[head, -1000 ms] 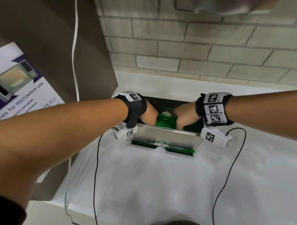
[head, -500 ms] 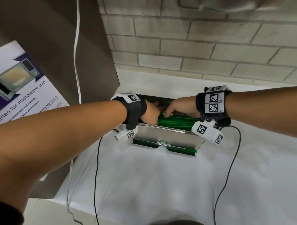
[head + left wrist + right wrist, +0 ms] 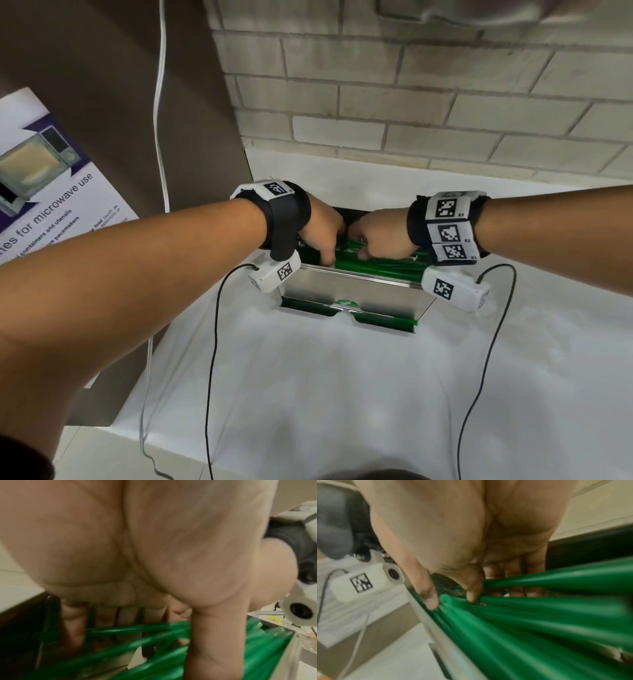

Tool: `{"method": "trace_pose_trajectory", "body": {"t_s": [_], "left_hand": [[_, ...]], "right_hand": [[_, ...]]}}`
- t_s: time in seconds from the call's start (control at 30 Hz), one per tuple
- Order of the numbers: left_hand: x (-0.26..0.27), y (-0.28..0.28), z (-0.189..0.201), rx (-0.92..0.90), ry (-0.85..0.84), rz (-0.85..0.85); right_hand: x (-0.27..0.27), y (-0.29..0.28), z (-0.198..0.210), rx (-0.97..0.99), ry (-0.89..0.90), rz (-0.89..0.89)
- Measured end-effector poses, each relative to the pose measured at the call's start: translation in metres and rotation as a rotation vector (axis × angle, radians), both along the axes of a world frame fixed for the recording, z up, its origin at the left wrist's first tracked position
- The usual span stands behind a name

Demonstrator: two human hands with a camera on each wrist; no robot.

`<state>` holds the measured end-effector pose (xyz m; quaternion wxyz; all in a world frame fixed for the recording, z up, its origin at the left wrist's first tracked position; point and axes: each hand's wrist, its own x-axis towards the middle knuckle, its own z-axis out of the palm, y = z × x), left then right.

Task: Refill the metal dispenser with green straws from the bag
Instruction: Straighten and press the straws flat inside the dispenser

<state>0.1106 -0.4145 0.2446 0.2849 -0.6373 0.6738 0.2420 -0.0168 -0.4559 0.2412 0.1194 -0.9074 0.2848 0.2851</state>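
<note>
The metal dispenser (image 3: 356,289) stands open-topped on the white counter (image 3: 308,394), with green straws (image 3: 376,265) lying lengthwise inside. My left hand (image 3: 322,236) reaches into its left end; the fingers (image 3: 75,622) stand behind the straws (image 3: 137,649) and the thumb (image 3: 214,635) in front. My right hand (image 3: 376,236) is pressed in beside it; its index fingertip (image 3: 472,592) and thumb (image 3: 429,599) touch the straw ends (image 3: 539,615) at the metal wall (image 3: 426,622). More straws show in the front tray (image 3: 376,320). No bag is in view.
A brick wall (image 3: 411,102) rises behind the counter. At the left, a brown panel (image 3: 102,85) carries a microwave poster (image 3: 44,192) and a white cable (image 3: 161,102). Black cables (image 3: 212,342) hang from both wrist cameras.
Both hands rose from deep in the dispenser. The right hand lifted over the straws half a second ago and now presses down on them beside the left.
</note>
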Motion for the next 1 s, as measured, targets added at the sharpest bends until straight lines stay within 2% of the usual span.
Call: {"method": "trace_pose_trajectory", "body": {"t_s": [0.27,0.4,0.53,0.63,0.73,0.8,1.0], "left_hand": [[0.010,0.001,-0.001,-0.012,0.099,0.012],[0.007,0.002,-0.004,-0.040,0.170,0.012],[0.007,0.003,0.003,-0.075,0.195,0.046],[0.010,0.003,0.001,-0.096,0.166,0.035],[0.010,0.004,-0.006,-0.100,0.091,0.020],[0.009,0.005,-0.011,-0.094,0.035,0.007],[0.008,0.002,-0.016,-0.015,-0.038,0.006]], "right_hand": [[-0.012,-0.007,0.008,0.013,0.022,0.013],[-0.019,-0.017,0.009,0.139,-0.008,-0.068],[-0.024,-0.025,0.006,0.170,-0.042,-0.135],[-0.028,-0.027,0.002,0.143,-0.023,-0.134],[-0.028,-0.024,-0.003,-0.034,0.025,-0.064],[-0.028,-0.023,-0.007,-0.084,0.067,-0.054],[-0.017,-0.018,-0.017,0.057,0.126,-0.067]]}}
